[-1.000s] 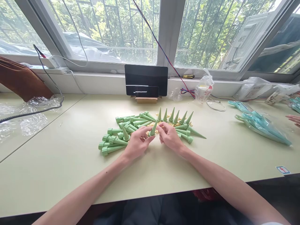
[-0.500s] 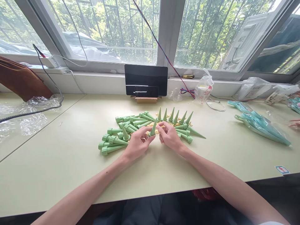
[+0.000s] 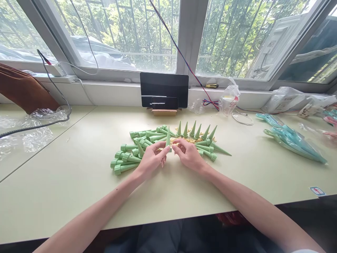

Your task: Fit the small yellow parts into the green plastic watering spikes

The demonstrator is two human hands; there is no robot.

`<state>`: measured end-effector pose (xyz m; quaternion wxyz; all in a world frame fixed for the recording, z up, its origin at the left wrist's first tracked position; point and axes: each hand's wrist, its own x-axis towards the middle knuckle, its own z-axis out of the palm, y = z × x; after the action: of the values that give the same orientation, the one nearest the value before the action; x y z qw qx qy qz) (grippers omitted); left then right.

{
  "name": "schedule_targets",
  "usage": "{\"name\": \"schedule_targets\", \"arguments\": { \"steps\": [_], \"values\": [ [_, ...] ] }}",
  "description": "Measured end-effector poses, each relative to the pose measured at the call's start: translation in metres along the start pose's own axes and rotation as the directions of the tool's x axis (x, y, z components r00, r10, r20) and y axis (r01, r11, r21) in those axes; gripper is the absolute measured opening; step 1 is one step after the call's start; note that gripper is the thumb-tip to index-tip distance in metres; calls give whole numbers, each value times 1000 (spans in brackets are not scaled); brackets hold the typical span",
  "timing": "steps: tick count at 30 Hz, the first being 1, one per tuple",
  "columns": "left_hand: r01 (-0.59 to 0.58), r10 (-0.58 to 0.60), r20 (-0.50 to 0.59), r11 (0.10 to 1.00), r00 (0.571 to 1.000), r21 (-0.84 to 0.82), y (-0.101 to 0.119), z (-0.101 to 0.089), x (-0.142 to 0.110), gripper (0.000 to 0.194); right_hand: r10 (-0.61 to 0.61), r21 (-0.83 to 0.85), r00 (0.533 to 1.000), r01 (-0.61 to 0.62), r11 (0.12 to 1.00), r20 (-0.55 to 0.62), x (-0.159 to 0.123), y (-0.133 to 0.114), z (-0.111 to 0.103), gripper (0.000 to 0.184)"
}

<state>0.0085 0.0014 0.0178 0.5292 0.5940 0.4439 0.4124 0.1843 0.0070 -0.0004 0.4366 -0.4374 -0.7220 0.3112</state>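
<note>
My left hand (image 3: 154,154) pinches a green plastic watering spike (image 3: 168,137) with its point up. Close against its right side is my right hand (image 3: 188,153), with thumb and index finger drawn together near the spike's base; whatever lies between those fingertips is too small to make out. Several green spikes (image 3: 126,147) lie in a heap to the left, one of them upright beside my left hand. More lie at the right (image 3: 209,154). Behind my hands, several spikes (image 3: 195,129) stand point up in a row. Small yellow pieces (image 3: 189,140) are scattered around them.
A black tablet (image 3: 164,88) with a phone (image 3: 165,103) before it stands at the back. To the right lie bagged turquoise items (image 3: 295,140), a bagged cup (image 3: 229,100) and a coiled white cable (image 3: 242,118). Another person's hand (image 3: 331,135) shows at the right edge.
The held spike has moved slightly left and turned more upright, with my left hand tilting around it. My right fingers have shifted left toward its base. The other person's hand has moved.
</note>
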Motion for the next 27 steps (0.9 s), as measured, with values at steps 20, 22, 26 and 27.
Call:
{"name": "schedule_targets", "arguments": {
  "steps": [20, 22, 26, 27],
  "values": [
    [-72, 73, -15, 994, 997, 78, 0, 0, -1, 35, 2, -36, 1000, -2, 999, -5, 1, 1, -1, 40],
    [-76, 77, -10, 994, 997, 80, -2, -1, -1, 36, 30, -7, 1000, -30, 1000, 9, 1, 1, 0, 40],
    [-95, 95, 2, 993, 996, 77, -5, -1, 0, 38, 97, 102, 994, -102, 990, 52, 1, 1, 0, 45],
    [-101, 101, 3, 992, 995, 78, -5, -1, 0, 38, 110, 145, 992, -119, 982, 69, 2, 1, 0, 46]
  ]
}}
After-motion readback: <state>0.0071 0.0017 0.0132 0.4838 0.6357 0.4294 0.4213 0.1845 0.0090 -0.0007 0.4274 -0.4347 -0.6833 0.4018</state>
